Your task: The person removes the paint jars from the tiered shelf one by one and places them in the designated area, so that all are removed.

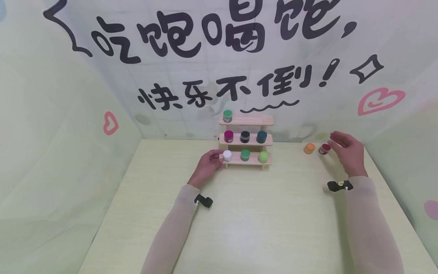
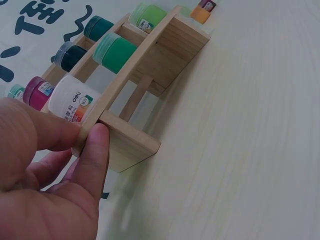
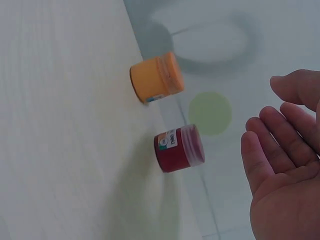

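A three-tier wooden rack (image 1: 246, 118) bears small paint jars. My left hand (image 1: 209, 163) pinches the left end of its lowest step between thumb and fingers, beside the white paint jar (image 2: 75, 102). On that step also stand a green paint jar (image 1: 245, 155) and a light green paint jar (image 1: 263, 156). Near the right rear of the table, a dark red paint jar (image 3: 177, 150) and an orange paint jar (image 3: 155, 79) stand upright side by side. Just right of the dark red jar is my right hand (image 1: 349, 151), its fingers apart from the jar and holding nothing.
The middle step holds a magenta jar (image 1: 228, 136), a black jar (image 1: 245, 136) and a dark teal jar (image 1: 261, 137). Another green jar (image 1: 227, 116) sits at the top step's left end. A printed cloth (image 1: 191, 76) hangs behind the pale wooden table (image 1: 253, 220).
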Available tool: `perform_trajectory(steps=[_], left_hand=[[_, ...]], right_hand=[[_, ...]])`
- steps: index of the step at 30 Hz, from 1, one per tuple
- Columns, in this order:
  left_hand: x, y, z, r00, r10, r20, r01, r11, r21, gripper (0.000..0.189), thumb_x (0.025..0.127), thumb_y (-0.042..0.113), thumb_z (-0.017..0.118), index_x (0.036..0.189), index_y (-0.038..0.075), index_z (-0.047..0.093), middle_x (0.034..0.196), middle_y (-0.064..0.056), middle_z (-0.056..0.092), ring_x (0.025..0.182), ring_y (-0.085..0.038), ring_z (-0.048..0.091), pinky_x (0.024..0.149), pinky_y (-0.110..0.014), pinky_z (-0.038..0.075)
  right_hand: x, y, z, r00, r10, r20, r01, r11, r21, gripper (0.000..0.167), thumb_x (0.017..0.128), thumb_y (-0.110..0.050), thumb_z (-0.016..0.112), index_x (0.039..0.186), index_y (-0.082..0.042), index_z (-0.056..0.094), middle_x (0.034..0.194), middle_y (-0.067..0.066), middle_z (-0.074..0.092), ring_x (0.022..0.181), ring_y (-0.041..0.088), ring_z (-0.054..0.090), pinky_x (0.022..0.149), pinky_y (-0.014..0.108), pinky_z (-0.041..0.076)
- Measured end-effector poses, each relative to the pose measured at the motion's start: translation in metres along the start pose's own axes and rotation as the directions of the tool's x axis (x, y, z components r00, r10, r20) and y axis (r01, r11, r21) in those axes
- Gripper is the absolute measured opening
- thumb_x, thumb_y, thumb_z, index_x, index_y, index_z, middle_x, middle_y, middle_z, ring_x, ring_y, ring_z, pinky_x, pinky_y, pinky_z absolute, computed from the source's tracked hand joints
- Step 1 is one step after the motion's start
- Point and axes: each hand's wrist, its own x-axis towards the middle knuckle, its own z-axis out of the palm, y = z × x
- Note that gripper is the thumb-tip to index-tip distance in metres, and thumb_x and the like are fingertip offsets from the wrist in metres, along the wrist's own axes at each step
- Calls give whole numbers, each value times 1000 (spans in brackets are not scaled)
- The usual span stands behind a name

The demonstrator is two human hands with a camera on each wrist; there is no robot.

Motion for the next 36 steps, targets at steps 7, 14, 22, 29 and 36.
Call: perform_trajectory(steps=[7,14,22,29,36], left_hand=[[-1,-1,1,1000,5,-18,-5,1000,-3,44,98,5,67,141,13,63,132,-13,66,121,-25,68,99,-29,62],[2,-5,3,1000,4,-30,-6,998,-67,39,101,6,66,140,12,64,129,-15,67,117,-23,69,99,-29,63],[1,-5,7,998,12,-56,-17,996,-82,35,102,6,66,137,12,67,125,-14,67,112,-20,67,98,-28,63],[1,-7,8,997,19,-70,-24,997,-73,35,102,7,66,137,13,68,120,-13,66,108,-17,67,95,-25,63],[0,-6,9,997,20,-78,-25,998,-63,37,102,6,67,137,14,68,122,-13,65,109,-19,69,96,-26,63]], right_hand=[[-6,-26,15,999,-41,-17,42,992,115,55,101,-27,73,152,-13,57,139,-8,68,114,-9,62,90,0,50],[-9,-45,35,995,-101,-5,97,934,344,54,96,-14,79,146,-2,60,125,-9,73,109,-2,68,77,6,57],[-11,-66,60,987,-160,-10,151,907,393,52,95,-11,79,142,1,62,124,-6,75,114,3,68,90,6,55],[-14,-89,81,971,-239,-15,219,863,456,49,94,-7,80,138,5,63,122,-3,76,114,7,70,97,9,55],[-20,-108,98,961,-275,0,240,841,485,50,93,-7,80,138,5,62,121,-1,76,112,10,69,95,11,57]])
